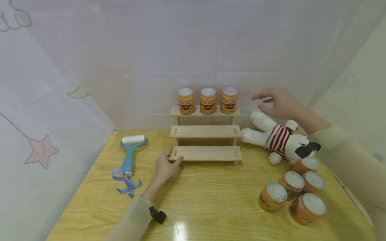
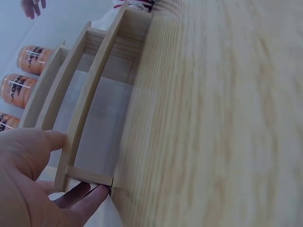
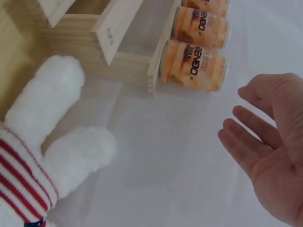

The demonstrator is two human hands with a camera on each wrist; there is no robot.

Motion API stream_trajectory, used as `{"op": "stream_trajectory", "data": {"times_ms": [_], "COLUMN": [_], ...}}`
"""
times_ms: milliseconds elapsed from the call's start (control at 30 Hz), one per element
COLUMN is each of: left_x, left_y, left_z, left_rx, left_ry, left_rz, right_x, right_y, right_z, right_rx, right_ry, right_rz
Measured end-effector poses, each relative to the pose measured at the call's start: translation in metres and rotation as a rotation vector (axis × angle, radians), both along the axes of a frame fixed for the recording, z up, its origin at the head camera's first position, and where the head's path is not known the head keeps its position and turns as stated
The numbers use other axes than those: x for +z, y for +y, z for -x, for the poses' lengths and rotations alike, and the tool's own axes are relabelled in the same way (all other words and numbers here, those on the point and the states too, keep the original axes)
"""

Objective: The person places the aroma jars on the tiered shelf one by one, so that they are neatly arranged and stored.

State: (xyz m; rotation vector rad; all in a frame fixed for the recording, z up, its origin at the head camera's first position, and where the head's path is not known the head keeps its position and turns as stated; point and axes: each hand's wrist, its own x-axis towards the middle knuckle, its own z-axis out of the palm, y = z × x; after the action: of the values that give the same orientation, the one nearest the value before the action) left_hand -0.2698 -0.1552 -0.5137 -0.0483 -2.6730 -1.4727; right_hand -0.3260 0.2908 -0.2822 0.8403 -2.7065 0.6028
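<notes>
So far three orange jars (image 1: 207, 100) stand in a row on the top step of the wooden tiered rack (image 1: 206, 131); the middle and bottom steps are bare. Five more jars (image 1: 294, 192) wait in a cluster on the bench (image 1: 211, 204) at front right, one partly hidden behind the plush dog (image 1: 278, 140), so judging by that, under half is shelved. The right hand (image 1: 275, 102) hovers just right of the top row above the plush dog, fingers (image 3: 246, 142) spread and relaxed, holding nothing. The left hand (image 1: 165, 166) rests at the rack's bottom-left corner, thumb on the lowest step, fingers (image 2: 83, 196) straight under its end, steadying it. A blue lint roller (image 1: 129, 154) lies to the left.
</notes>
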Motion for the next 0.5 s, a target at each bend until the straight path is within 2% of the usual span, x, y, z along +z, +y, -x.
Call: {"op": "stream_trajectory", "data": {"times_ms": [233,333,500], "left_x": [0.003,0.004,0.005], "left_y": [-0.006,-0.007,-0.007], "left_z": [-0.005,-0.005,-0.004], "left_rx": [-0.035,-0.044,-0.061], "left_ry": [-0.047,-0.056,-0.062], "left_rz": [0.016,0.022,0.029], "right_x": [-0.009,-0.012,-0.019], "right_y": [0.017,0.023,0.032], "right_z": [-0.029,-0.041,-0.061], "right_rx": [0.035,0.051,0.185], "right_ry": [0.014,0.001,-0.002], "right_rz": [-0.052,-0.111,-0.229]}}
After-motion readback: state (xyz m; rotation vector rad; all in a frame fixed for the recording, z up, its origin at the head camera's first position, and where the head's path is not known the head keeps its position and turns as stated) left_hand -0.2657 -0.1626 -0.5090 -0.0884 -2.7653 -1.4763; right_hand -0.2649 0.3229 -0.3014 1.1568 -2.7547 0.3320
